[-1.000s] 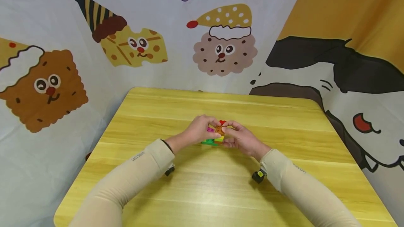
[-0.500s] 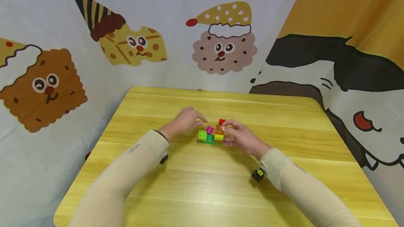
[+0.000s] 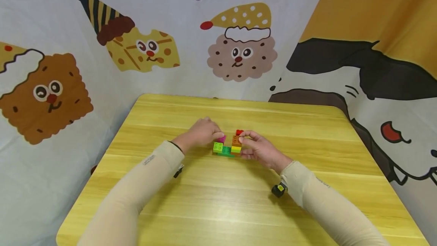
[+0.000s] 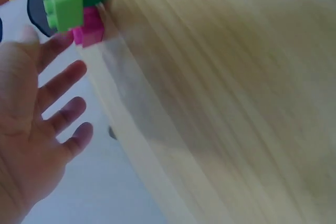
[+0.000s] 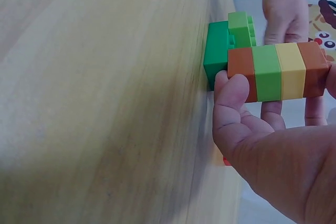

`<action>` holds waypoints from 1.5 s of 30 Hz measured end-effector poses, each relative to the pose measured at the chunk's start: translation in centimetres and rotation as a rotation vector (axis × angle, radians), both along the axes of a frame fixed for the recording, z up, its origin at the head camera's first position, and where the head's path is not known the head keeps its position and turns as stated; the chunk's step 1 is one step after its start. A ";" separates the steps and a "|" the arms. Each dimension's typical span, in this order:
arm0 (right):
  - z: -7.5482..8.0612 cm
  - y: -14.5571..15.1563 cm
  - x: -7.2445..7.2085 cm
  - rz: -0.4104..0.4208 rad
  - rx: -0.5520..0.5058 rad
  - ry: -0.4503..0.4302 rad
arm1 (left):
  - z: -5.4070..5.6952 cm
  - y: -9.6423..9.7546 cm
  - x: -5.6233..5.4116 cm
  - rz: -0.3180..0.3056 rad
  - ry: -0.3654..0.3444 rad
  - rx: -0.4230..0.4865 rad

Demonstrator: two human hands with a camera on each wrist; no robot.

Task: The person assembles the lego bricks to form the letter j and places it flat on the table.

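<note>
My left hand (image 3: 205, 131) reaches in from the left, fingertips at a magenta brick (image 3: 222, 139). In the left wrist view, the index finger touches the magenta brick's studded side, and the other fingers are spread. My right hand (image 3: 261, 147) grips a stack of toy building bricks (image 5: 278, 72), orange, light green, yellow and orange, with a finger at each end. Beside the stack lies a dark green brick (image 5: 214, 51), bearing a light green brick (image 3: 218, 147) at its left. Behind the stack is a red brick (image 3: 239, 132), partly hidden.
The bricks sit around the middle of a wood-grain table (image 3: 218, 200). A cartoon-printed cloth (image 3: 191, 79) hangs behind the table's far edge. Small black cameras (image 3: 278, 190) are worn on both wrists.
My left hand withdrew leftward from the brick build, uncovering the light green brick, then came to the magenta brick, which shifted slightly left. My right hand kept its grip on the stack.
</note>
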State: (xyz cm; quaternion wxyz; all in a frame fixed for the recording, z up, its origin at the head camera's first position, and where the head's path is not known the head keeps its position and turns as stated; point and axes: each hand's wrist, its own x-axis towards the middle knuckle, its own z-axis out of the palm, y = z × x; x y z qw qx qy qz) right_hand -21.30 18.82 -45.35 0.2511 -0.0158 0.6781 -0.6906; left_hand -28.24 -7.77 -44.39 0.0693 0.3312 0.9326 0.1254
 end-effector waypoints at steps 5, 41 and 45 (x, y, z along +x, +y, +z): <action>-0.1 0.1 0.0 0.004 -0.008 -0.004 | -1.0 -1.4 -0.6 0.037 0.095 0.014; -1.1 0.6 0.1 0.008 0.035 0.008 | 2.9 0.5 3.1 0.084 0.037 0.371; -1.1 0.6 0.2 0.015 0.023 0.004 | 3.7 1.6 3.9 0.034 0.016 0.407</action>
